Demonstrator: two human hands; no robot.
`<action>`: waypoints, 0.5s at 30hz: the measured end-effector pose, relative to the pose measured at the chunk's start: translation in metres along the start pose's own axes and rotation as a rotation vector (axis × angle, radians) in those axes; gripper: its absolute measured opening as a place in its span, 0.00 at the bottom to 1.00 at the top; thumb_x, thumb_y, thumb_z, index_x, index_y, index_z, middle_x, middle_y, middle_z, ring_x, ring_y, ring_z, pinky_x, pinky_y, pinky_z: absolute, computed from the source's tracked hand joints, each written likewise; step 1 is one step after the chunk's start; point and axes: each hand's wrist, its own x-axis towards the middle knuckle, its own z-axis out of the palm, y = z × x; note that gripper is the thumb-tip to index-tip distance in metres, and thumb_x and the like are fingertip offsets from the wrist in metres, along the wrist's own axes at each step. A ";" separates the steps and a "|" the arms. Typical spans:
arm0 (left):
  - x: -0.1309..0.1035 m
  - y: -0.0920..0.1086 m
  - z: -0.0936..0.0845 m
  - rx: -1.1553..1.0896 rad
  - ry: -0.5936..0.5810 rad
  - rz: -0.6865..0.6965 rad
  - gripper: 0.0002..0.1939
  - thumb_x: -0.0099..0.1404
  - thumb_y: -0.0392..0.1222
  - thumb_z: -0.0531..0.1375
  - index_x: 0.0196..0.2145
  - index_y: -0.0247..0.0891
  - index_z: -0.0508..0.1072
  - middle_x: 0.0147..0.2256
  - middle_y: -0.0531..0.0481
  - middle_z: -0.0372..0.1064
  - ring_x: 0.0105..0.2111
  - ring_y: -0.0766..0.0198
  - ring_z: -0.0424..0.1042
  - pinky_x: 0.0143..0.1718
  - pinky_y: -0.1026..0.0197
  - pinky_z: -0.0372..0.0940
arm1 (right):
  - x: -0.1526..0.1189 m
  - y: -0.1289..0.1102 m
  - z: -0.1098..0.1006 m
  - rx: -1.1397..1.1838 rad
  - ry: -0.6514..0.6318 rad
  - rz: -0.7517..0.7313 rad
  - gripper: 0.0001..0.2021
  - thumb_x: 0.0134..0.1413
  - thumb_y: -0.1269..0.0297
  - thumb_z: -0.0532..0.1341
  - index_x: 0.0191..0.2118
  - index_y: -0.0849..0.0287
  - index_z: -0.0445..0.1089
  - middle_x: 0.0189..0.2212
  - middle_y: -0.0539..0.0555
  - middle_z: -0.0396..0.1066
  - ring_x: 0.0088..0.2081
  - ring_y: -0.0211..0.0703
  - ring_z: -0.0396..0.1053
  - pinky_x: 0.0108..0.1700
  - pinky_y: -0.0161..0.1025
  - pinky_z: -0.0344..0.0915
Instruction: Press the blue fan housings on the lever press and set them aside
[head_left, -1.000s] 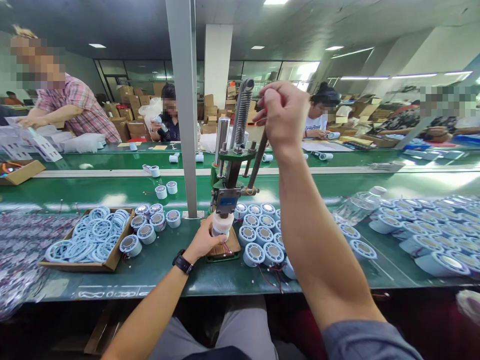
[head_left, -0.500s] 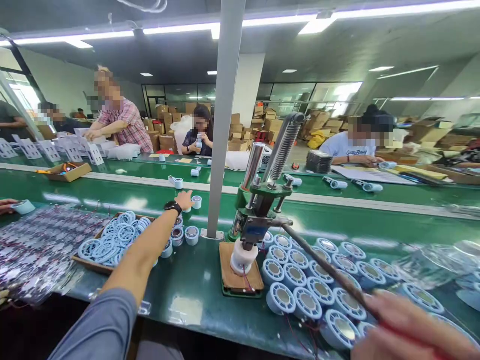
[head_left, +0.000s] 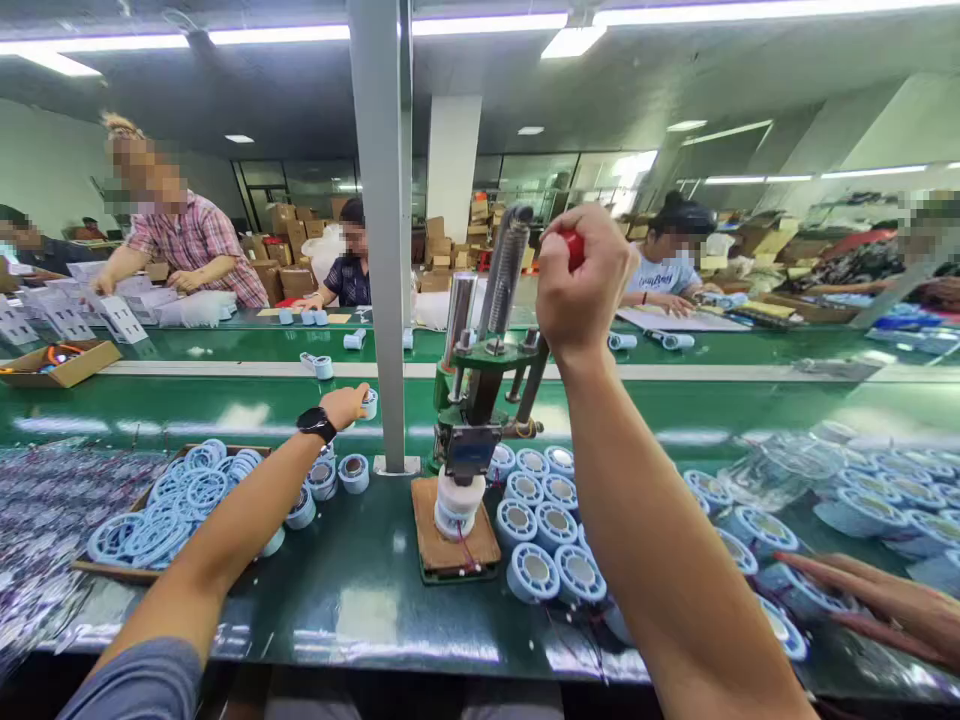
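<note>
Grey post stands beside left hand pinching housing, right hand clenching red knob

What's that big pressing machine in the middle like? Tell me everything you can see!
The press looks like metal and stands on the green table. It has a shiny silver post, a thick coiled spring and green plates. Its lever points up, and the right hand grips the red knob on top. Below, a white block sits on a round, pale part with thin dark-red wires, on a brown board.
</note>
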 end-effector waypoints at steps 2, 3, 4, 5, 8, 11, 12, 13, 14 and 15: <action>-0.042 0.007 -0.002 0.041 -0.016 0.039 0.22 0.67 0.41 0.60 0.57 0.37 0.63 0.46 0.39 0.71 0.47 0.50 0.72 0.47 0.51 0.66 | 0.000 0.001 -0.006 0.015 -0.082 0.005 0.16 0.69 0.64 0.45 0.47 0.65 0.67 0.44 0.58 0.68 0.50 0.41 0.67 0.57 0.44 0.63; -0.067 0.011 0.000 0.056 -0.038 0.065 0.22 0.66 0.41 0.60 0.57 0.39 0.62 0.45 0.40 0.72 0.46 0.50 0.72 0.45 0.52 0.66 | -0.001 -0.002 -0.011 0.028 -0.120 0.014 0.17 0.70 0.63 0.44 0.51 0.65 0.66 0.48 0.59 0.67 0.52 0.40 0.66 0.58 0.42 0.63; -0.092 0.017 0.005 0.063 -0.069 0.099 0.22 0.66 0.41 0.60 0.56 0.41 0.63 0.44 0.42 0.73 0.45 0.50 0.73 0.44 0.54 0.66 | -0.005 -0.006 -0.017 0.042 -0.147 0.025 0.18 0.70 0.63 0.44 0.55 0.64 0.64 0.51 0.59 0.66 0.55 0.40 0.65 0.59 0.42 0.62; -0.115 0.024 0.012 0.071 -0.107 0.138 0.21 0.65 0.42 0.61 0.56 0.43 0.64 0.42 0.44 0.73 0.43 0.51 0.74 0.42 0.55 0.66 | -0.012 -0.013 -0.023 0.058 -0.158 0.035 0.19 0.70 0.62 0.44 0.59 0.62 0.61 0.55 0.58 0.64 0.58 0.41 0.63 0.61 0.42 0.61; -0.167 0.045 0.045 0.120 -0.172 0.221 0.27 0.64 0.40 0.61 0.60 0.43 0.62 0.44 0.43 0.73 0.44 0.50 0.74 0.41 0.56 0.67 | -0.065 -0.043 -0.040 0.113 -0.077 0.094 0.22 0.70 0.63 0.44 0.66 0.54 0.51 0.63 0.56 0.56 0.65 0.45 0.57 0.63 0.50 0.61; -0.181 0.061 0.079 0.159 -0.117 0.188 0.32 0.65 0.40 0.60 0.65 0.40 0.58 0.48 0.38 0.71 0.48 0.47 0.73 0.43 0.54 0.68 | -0.159 -0.076 -0.042 0.166 0.050 0.254 0.26 0.67 0.63 0.48 0.69 0.53 0.46 0.62 0.59 0.56 0.65 0.48 0.57 0.60 0.53 0.64; -0.180 0.065 0.087 0.158 -0.089 0.171 0.32 0.66 0.41 0.60 0.65 0.39 0.57 0.49 0.38 0.71 0.48 0.46 0.73 0.44 0.53 0.68 | -0.193 -0.084 -0.039 0.173 0.068 0.316 0.28 0.66 0.63 0.50 0.69 0.53 0.45 0.61 0.60 0.57 0.64 0.48 0.58 0.59 0.53 0.66; -0.178 0.066 0.093 0.148 -0.056 0.163 0.32 0.67 0.42 0.59 0.66 0.39 0.57 0.50 0.37 0.71 0.48 0.46 0.72 0.44 0.52 0.68 | -0.225 -0.090 -0.034 0.175 0.064 0.375 0.30 0.64 0.62 0.52 0.69 0.54 0.44 0.61 0.61 0.57 0.63 0.49 0.59 0.59 0.53 0.66; -0.177 0.066 0.096 0.132 -0.015 0.166 0.32 0.67 0.42 0.59 0.66 0.39 0.56 0.51 0.37 0.70 0.49 0.47 0.72 0.45 0.51 0.68 | -0.253 -0.094 -0.029 0.174 0.034 0.431 0.32 0.63 0.62 0.54 0.69 0.55 0.43 0.61 0.63 0.57 0.63 0.51 0.60 0.59 0.54 0.66; -0.175 0.064 0.097 0.109 0.037 0.181 0.32 0.67 0.43 0.59 0.66 0.40 0.56 0.53 0.38 0.69 0.50 0.47 0.72 0.47 0.51 0.68 | -0.277 -0.096 -0.022 0.171 -0.018 0.484 0.35 0.60 0.61 0.57 0.70 0.58 0.42 0.61 0.65 0.56 0.63 0.52 0.60 0.60 0.54 0.65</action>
